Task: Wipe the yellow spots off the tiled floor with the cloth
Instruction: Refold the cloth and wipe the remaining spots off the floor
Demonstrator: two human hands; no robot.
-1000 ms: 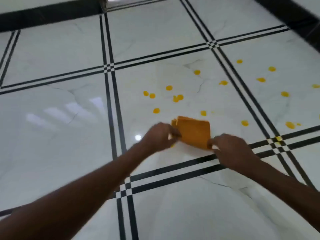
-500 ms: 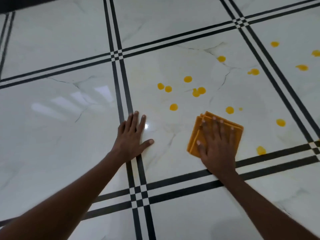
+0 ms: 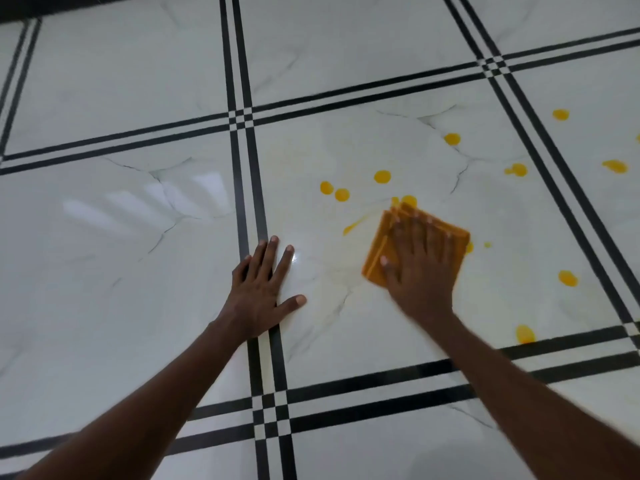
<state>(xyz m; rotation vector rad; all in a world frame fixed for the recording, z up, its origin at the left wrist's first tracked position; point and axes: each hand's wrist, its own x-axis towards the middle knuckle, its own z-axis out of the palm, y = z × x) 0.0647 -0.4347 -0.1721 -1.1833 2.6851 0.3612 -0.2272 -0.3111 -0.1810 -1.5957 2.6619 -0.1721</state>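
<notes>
A folded orange cloth lies flat on the white marble floor. My right hand presses down on it with fingers spread, covering most of it. Yellow spots are scattered on the tile beyond and to the right of the cloth, and a yellow smear trails from its left corner. One spot sits right at the cloth's far corner. My left hand rests flat on the floor to the left, fingers apart, holding nothing.
Black double stripes divide the floor into large squares. More yellow spots lie right of the cloth and across the stripe on the neighbouring tile. A dark border runs along the far left edge.
My right hand has pushed the cloth forward and a little left over a spot, leaving a yellow smear. My left hand stays planted on the floor. The camera moved closer.
</notes>
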